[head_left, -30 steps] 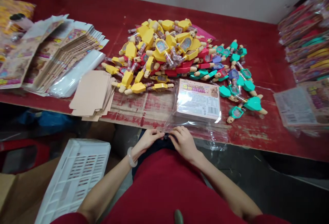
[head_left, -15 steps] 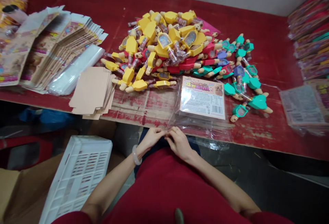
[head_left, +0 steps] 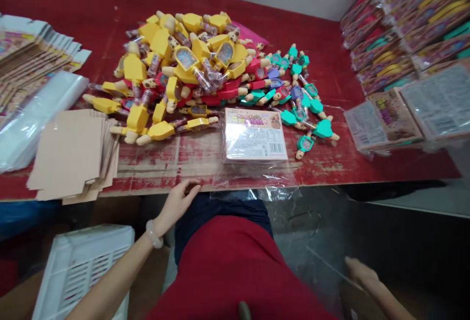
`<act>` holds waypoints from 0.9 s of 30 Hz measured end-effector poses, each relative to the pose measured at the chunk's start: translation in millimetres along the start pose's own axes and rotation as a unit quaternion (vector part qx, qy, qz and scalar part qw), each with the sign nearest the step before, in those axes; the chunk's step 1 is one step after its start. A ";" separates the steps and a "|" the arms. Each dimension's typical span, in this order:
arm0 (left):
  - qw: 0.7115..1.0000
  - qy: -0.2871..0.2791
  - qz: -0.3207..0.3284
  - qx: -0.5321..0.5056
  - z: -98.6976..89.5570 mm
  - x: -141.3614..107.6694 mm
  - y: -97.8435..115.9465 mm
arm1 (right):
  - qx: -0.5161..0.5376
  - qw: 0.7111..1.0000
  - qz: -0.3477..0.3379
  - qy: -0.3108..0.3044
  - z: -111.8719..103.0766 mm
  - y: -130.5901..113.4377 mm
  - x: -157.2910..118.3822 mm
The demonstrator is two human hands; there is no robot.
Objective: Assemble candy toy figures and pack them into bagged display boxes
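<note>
A pink-and-white printed box [head_left: 254, 135] lies on the red table inside loose clear plastic film [head_left: 253, 183], which hangs over the table's front edge. My left hand [head_left: 178, 206] is open at that edge, left of the film, with its fingertips near the wood and nothing in it. My right hand [head_left: 360, 272] is low at the lower right, well below the table and away from the film. A thin, faint line seems to reach toward it, but its grip is hard to see. Behind the box lies a heap of yellow toys [head_left: 161, 80] with clear tubes, next to teal ones [head_left: 306, 104].
Tan flat card blanks [head_left: 71, 156] and clear plastic sheets [head_left: 33, 114] lie at the left. Printed packs [head_left: 382, 119] are stacked at the right. A white plastic crate [head_left: 81, 276] sits below the table at the left, and a cardboard piece [head_left: 354, 300] lies at the lower right.
My hands have parted from the film at the table edge. The left moved left and the right dropped away to the lower right. The view has turned right.
</note>
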State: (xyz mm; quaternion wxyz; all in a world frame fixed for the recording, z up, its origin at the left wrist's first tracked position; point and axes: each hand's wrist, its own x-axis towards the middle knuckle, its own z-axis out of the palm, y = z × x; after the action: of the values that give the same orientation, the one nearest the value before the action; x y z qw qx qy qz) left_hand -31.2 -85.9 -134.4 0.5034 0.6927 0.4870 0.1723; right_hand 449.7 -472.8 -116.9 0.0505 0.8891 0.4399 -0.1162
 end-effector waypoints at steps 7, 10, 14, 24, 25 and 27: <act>0.821 -0.056 0.456 0.340 -1.6 48.5 14.4 | -0.045 0.927 -0.362 0.081 -43.1 -147.3 145.9; 0.764 -0.156 0.535 0.325 8.3 68.7 26.4 | -0.004 0.848 -0.530 -0.008 -56.9 -180.7 176.0; 0.807 -0.057 0.520 0.273 8.6 75.3 34.4 | 0.165 0.868 -0.466 0.048 -57.1 -185.0 170.9; 0.911 0.153 0.356 0.140 1.8 81.1 59.6 | 0.534 0.831 -0.056 0.146 -53.8 -234.9 144.8; 0.926 0.154 0.321 0.127 3.2 82.7 61.0 | 0.551 0.820 -0.037 0.150 -54.0 -239.3 146.6; 0.962 0.136 0.224 0.081 6.6 88.0 61.7 | 0.580 0.801 -0.001 0.148 -51.6 -245.5 153.0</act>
State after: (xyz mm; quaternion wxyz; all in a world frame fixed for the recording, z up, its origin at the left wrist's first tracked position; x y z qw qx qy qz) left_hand 45.5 -15.9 -106.0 0.3234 0.7927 0.3951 0.3330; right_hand 352.9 -195.8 -102.3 -0.5399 0.7587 0.2933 -0.2166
